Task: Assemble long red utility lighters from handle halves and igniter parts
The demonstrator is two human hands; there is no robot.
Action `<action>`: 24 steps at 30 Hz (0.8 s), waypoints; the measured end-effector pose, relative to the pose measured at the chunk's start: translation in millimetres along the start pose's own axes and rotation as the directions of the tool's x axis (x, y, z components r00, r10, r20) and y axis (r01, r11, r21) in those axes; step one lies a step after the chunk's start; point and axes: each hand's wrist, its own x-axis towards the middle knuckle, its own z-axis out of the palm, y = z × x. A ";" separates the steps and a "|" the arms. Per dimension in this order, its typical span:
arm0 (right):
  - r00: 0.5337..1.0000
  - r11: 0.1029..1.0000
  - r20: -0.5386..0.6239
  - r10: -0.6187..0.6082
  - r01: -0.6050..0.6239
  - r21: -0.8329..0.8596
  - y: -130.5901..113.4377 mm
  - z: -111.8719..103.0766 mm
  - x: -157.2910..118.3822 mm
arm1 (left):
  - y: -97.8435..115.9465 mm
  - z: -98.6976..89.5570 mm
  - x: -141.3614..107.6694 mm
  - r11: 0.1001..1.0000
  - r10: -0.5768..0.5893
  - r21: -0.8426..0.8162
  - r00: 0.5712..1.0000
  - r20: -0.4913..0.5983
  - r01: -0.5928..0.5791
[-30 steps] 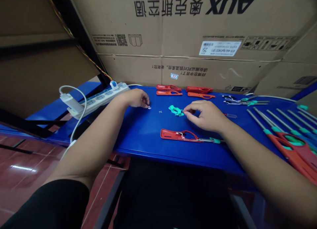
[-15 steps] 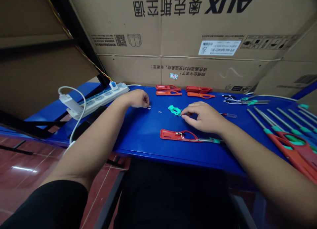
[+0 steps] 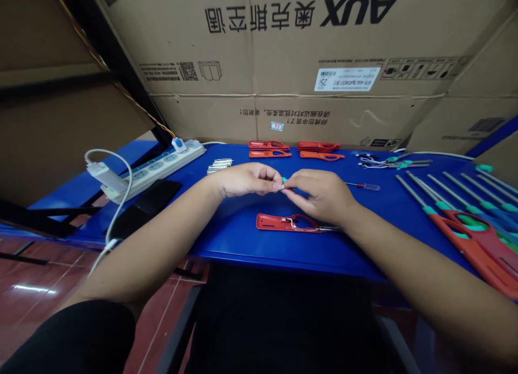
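Note:
My left hand [image 3: 259, 179] is pinched, with a tiny whitish piece [image 3: 282, 187] at its fingertips. Against it, thumb and fingers of my right hand [image 3: 321, 193] are pinched too, and the fingertips of both hands meet over the table. What the right fingers hold is too small to make out. A bit of green plastic [image 3: 284, 179] peeks out just behind the fingertips; the rest is hidden. Below the hands lies an open red lighter half-shell [image 3: 269, 222] with white wire and a metal tube in it, its right end under my right wrist.
Red and orange half-shells [image 3: 270, 154] lie at the back. A screwdriver [image 3: 370, 187] sits beyond my right hand. Assembled long-neck lighters [image 3: 465, 233] fill the right side. Metal cylinders [image 3: 220, 164], a power strip [image 3: 165, 162] and a black phone-like slab [image 3: 154, 201] are at left.
My left hand has left the small pieces on the table and moved right to meet my right hand. The green plastic parts are now mostly covered. The view has shifted slightly.

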 end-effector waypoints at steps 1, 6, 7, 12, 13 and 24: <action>1.000 1.000 -0.016 -0.004 0.003 -0.017 -1.6 -0.9 -0.2 | 0.2 1.8 0.0 1.000 0.005 -0.023 1.000 0.003 -0.004; 0.995 0.991 -0.033 -0.098 0.095 -0.094 -4.6 -3.8 -1.4 | 5.1 3.2 -3.7 0.998 0.012 -0.063 1.000 0.002 -0.012; 0.993 0.989 -0.028 -0.117 0.113 -0.097 -4.3 -3.9 -1.6 | 6.5 -1.0 -6.4 0.999 0.013 -0.050 1.000 0.011 -0.012; 0.999 0.999 -0.024 -0.038 0.038 0.017 5.1 -6.6 -1.9 | -4.3 -56.5 -32.7 0.738 -0.118 0.576 0.908 -0.403 0.351; 1.000 1.000 -0.028 -0.005 0.006 0.023 8.8 -7.9 -2.2 | -11.1 -70.1 -38.0 0.681 -0.142 0.589 0.867 -0.478 0.436; 0.989 0.990 -0.032 0.143 -0.143 0.017 26.9 -12.8 -4.3 | -51.1 -106.2 -42.9 0.593 -0.332 0.568 0.816 -0.473 0.571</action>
